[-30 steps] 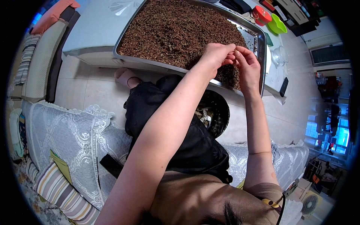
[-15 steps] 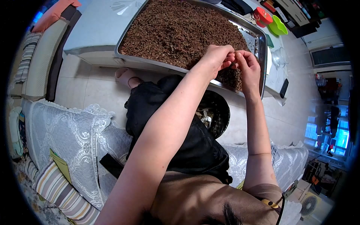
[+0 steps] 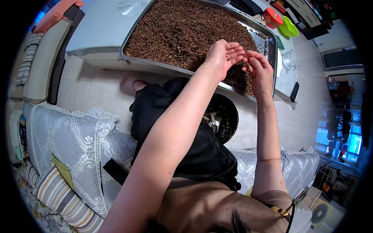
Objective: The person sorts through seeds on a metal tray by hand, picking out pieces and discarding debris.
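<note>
A large metal tray [image 3: 274, 58] holds a broad heap of dry, brown, crumbly pieces [image 3: 182, 33]. Over its near right part, my left hand [image 3: 225, 57] is turned palm up, fingers stretched out and slightly cupped. A few tiny brown bits seem to lie on the palm. Just right of those fingertips is my right hand [image 3: 258, 68], its thumb and fingers curled together in a pinch. Whatever sits between them is too small to make out. At the tray's right end, some bare metal shows with scattered dark crumbs.
The tray rests on a white table [image 3: 97, 37]. A black bin [image 3: 232, 120] with scraps inside stands on the floor below. Beyond the tray are a red container [image 3: 272, 18], a green bowl [image 3: 288, 26], a glass jar [image 3: 290, 60] and a black remote-like object [image 3: 295, 91].
Both hands were pinching together at the fingertips. My left hand has since opened and turned palm up, and my right has drawn slightly apart from it.
</note>
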The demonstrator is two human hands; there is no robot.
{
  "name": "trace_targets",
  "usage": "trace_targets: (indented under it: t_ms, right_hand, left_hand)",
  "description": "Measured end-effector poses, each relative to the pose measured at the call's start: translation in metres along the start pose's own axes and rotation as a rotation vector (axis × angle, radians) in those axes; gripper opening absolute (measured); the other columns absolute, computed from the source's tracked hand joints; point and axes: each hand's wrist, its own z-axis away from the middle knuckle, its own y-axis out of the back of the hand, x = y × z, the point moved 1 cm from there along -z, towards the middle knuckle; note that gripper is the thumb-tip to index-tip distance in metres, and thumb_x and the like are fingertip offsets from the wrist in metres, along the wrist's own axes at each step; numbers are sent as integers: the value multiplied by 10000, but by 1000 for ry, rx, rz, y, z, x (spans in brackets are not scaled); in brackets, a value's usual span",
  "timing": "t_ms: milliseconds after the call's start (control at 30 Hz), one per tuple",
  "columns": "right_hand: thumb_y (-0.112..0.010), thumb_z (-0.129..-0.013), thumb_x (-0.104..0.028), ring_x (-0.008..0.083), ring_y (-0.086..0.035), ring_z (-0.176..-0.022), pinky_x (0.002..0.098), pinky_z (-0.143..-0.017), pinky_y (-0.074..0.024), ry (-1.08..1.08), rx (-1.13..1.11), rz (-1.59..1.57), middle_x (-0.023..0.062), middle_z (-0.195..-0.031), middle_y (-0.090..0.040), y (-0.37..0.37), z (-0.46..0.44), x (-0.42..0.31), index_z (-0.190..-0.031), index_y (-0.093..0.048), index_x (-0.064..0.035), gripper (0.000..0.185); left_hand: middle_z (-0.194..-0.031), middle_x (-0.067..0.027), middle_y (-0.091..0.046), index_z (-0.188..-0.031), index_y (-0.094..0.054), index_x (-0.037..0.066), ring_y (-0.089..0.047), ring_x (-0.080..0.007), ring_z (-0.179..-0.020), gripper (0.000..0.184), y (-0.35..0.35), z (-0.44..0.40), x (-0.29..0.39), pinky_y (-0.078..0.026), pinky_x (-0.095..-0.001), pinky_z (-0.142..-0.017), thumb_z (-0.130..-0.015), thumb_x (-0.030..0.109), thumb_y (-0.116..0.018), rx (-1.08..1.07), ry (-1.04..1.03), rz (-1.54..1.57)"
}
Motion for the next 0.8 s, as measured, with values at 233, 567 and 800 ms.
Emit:
trace_targets:
  t_ms: [233, 567, 800]
  right_hand:
    - [-569, -974, -74, 60, -571, -729, 212, -595, -485, 132, 2, 189, 37, -909, -650, -2, 1, -2, -1157, -643, -9, 208]
    - [-702, -891, -113, 140, -623, -725, 276, -658, -508, 281, -33, 693, 57, -851, -661, -22, 10, -4, -1021, -675, 7, 179]
    - [-708, -865, -88, 176, -647, -744, 300, -681, -517, 350, 23, 839, 105, -865, -677, -33, 13, -3, -944, -679, 16, 133]
  left_hand:
    - [-1372, -304, -454, -1370, -360, -143, -525, -347, -1238, 546, 0, 2, 2, -426, -454, -1101, -961, 210, -276, -92, 1, 81]
    - [-1346, -299, -503, -1393, -348, -138, -564, -312, -1168, 571, 1, -4, -4, -455, -416, -1027, -992, 261, -267, -168, -2, 44]
    - [-1275, -280, -559, -1309, -419, -153, -571, -307, -1158, 509, 0, -9, -10, -440, -415, -1052, -982, 216, -292, -164, -7, -3]
